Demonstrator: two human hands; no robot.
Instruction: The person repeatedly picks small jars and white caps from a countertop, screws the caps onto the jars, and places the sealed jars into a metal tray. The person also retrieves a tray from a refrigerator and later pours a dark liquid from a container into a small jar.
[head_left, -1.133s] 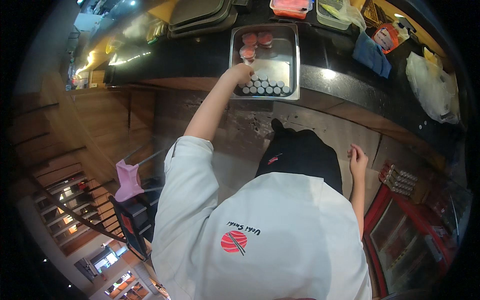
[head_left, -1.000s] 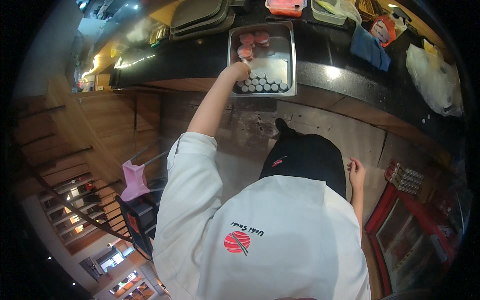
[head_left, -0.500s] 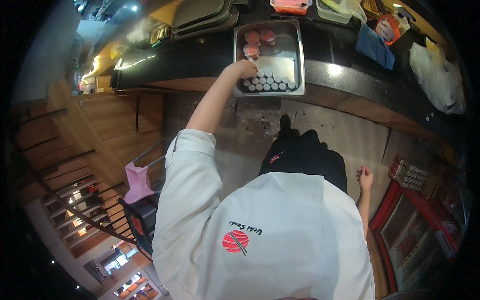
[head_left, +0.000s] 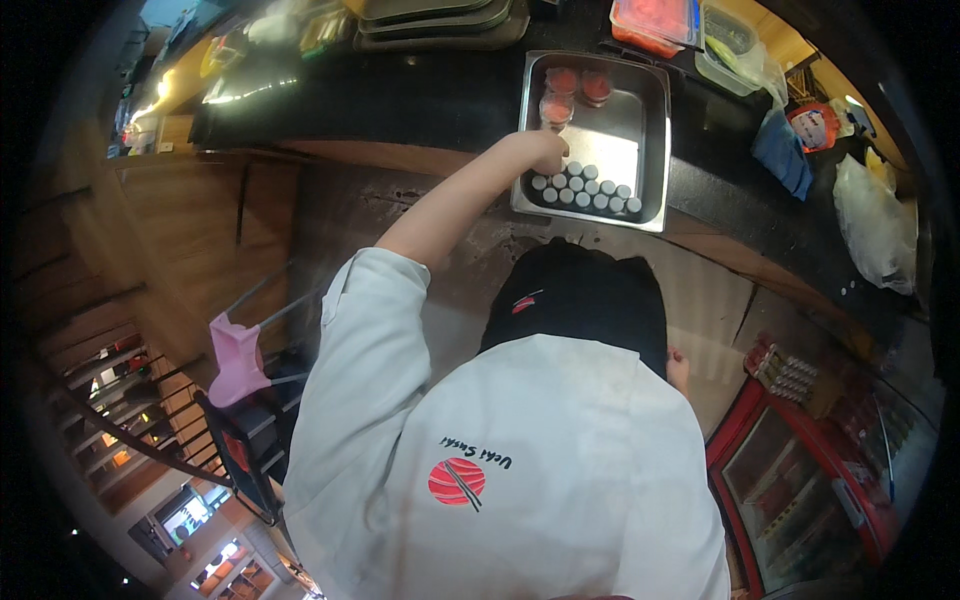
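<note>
My left hand (head_left: 546, 151) reaches over the near left side of a steel tray (head_left: 654, 150). Its fingers are bent together and point down beside the small capped containers (head_left: 582, 184), which stand in staggered rows along the tray's near side. Whatever the fingertips grip is hidden. Just beyond the hand are clear round tubs with a pink-red filling (head_left: 557, 108), grouped in the far left corner. My right hand (head_left: 679, 369) hangs low beside my dark trousers, away from the counter. Most of it is covered by my body, so its fingers are hard to read.
Dark trays (head_left: 440, 30) are stacked on the black counter (head_left: 350, 110). Farther right stand a tub of red food (head_left: 648, 25), a clear box (head_left: 727, 50), a blue cloth (head_left: 781, 155) and a plastic bag (head_left: 872, 225). A red-framed glass cabinet (head_left: 800, 480) is at lower right.
The whole view has shifted, so the tray appears farther right and slightly lower. My left hand stays at the capped containers. My right hand has drawn in, now partly hidden by my body.
</note>
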